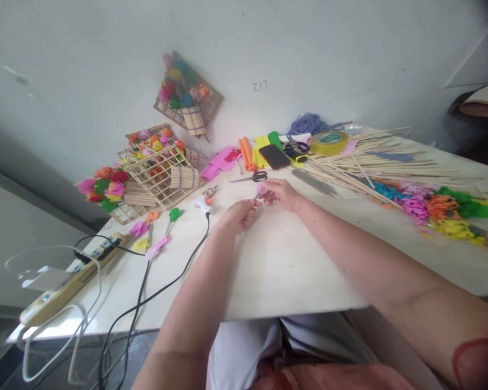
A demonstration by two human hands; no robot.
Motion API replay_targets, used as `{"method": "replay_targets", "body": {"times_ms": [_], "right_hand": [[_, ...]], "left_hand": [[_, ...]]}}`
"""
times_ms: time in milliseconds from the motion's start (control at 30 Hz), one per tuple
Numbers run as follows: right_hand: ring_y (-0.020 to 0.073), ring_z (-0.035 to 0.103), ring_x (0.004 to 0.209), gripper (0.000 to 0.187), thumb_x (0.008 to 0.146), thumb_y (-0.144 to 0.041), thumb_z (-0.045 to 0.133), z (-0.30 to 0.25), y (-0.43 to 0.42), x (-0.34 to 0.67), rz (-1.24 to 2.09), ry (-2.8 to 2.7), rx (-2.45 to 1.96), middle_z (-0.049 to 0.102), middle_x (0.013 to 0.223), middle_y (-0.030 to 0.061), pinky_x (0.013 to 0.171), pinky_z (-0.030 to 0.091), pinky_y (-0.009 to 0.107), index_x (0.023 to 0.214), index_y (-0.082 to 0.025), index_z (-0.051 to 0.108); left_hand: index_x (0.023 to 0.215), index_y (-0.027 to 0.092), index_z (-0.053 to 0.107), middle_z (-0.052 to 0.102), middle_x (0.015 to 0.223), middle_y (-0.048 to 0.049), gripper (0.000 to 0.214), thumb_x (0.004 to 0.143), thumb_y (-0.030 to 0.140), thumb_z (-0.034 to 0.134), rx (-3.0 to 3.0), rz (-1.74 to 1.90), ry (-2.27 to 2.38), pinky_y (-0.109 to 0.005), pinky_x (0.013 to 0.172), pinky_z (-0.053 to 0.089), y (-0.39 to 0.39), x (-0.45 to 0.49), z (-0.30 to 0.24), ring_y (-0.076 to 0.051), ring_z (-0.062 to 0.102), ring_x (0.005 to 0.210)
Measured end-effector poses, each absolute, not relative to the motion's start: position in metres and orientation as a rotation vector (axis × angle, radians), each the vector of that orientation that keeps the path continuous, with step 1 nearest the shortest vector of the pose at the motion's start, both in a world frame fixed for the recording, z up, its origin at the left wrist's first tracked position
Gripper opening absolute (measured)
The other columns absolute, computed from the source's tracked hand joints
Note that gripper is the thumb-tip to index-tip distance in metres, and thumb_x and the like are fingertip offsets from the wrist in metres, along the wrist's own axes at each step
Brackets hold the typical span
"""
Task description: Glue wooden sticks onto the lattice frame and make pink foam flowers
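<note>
Above the middle of the white table my left hand [242, 214] is closed, pinching the thin stem of a small pink paper flower [261, 188]. My right hand [282, 194] has its fingers closed on the pink flower head at the stem's upper end. Just beyond the hands lie black-handled scissors [259, 176]. To the left are a white glue gun [203, 205] with a cable and small pliers [210, 190]. Finished flowers on stems, among them a green flower [174, 214] and a pink flower [161, 245], lie farther left.
Bamboo grid racks [158, 168] with coloured flowers stand at the back left. A power strip [71, 281] and loose cables run along the left edge. A phone [274, 156], yellow tape [329, 143], bamboo sticks [390, 157] and coloured paper pieces [443, 208] lie at the back and right.
</note>
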State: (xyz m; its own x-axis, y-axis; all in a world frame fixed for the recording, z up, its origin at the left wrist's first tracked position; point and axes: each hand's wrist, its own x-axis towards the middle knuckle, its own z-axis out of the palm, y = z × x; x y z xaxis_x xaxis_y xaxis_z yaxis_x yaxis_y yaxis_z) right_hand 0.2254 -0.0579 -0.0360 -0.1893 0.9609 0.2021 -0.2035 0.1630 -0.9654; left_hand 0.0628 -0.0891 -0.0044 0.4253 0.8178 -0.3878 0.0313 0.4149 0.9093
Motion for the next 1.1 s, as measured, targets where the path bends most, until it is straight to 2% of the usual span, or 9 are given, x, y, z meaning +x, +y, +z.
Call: {"method": "replay_targets", "body": {"times_ms": [133, 333, 500, 733, 1100], "right_hand": [[0.0098, 0.056, 0.051, 0.036, 0.063, -0.04, 0.07, -0.036, -0.057, 0.228, 1.272, -1.361, -0.839, 0.065, 0.066, 0.0036, 0.041, 0.04, 0.019, 0.088, -0.014, 0.062], [0.0096, 0.056, 0.054, 0.031, 0.064, -0.038, 0.07, -0.036, -0.056, 0.229, 1.281, -1.387, -0.85, 0.062, 0.067, 0.0019, 0.042, 0.042, 0.019, 0.077, -0.015, 0.056], [0.0095, 0.055, 0.056, 0.031, 0.067, -0.041, 0.067, -0.036, -0.056, 0.23, 1.33, -1.441, -0.825, 0.061, 0.068, 0.0013, 0.043, 0.042, 0.018, 0.078, -0.016, 0.053], [0.0065, 0.047, 0.047, 0.032, 0.068, -0.045, 0.065, -0.036, -0.057, 0.229, 1.287, -1.46, -0.885, 0.057, 0.059, -0.0013, 0.039, 0.036, 0.017, 0.074, -0.015, 0.055], [0.0044, 0.036, 0.034, 0.023, 0.065, -0.033, 0.066, -0.036, -0.057, 0.219, 1.141, -1.317, -1.002, 0.049, 0.046, -0.0045, 0.032, 0.027, 0.019, 0.061, -0.015, 0.053]], "left_hand": [[0.079, 0.017, 0.049, 0.017, 0.043, 0.0106, 0.015, 0.085, 0.023, 0.036, 0.979, 0.573, 0.936, -0.014, 0.034, 0.007, -0.086, 0.059, -0.005, -0.004, 0.014, 0.031], [0.077, 0.017, 0.049, 0.014, 0.045, 0.0104, 0.013, 0.084, 0.022, 0.039, 0.883, 0.504, 0.842, -0.014, 0.034, 0.005, -0.085, 0.057, -0.006, -0.004, 0.013, 0.032], [0.075, 0.017, 0.049, 0.013, 0.045, 0.0101, 0.013, 0.084, 0.021, 0.041, 0.834, 0.487, 0.821, -0.013, 0.034, 0.005, -0.085, 0.056, -0.006, -0.004, 0.013, 0.033], [0.075, 0.016, 0.048, 0.013, 0.045, 0.0097, 0.016, 0.086, 0.021, 0.038, 0.806, 0.451, 0.802, -0.013, 0.035, 0.004, -0.083, 0.054, -0.006, -0.004, 0.014, 0.033], [0.075, 0.018, 0.045, 0.016, 0.043, 0.0103, 0.015, 0.085, 0.024, 0.037, 0.941, 0.532, 0.93, -0.014, 0.035, 0.005, -0.089, 0.062, -0.004, -0.004, 0.016, 0.031]]}}
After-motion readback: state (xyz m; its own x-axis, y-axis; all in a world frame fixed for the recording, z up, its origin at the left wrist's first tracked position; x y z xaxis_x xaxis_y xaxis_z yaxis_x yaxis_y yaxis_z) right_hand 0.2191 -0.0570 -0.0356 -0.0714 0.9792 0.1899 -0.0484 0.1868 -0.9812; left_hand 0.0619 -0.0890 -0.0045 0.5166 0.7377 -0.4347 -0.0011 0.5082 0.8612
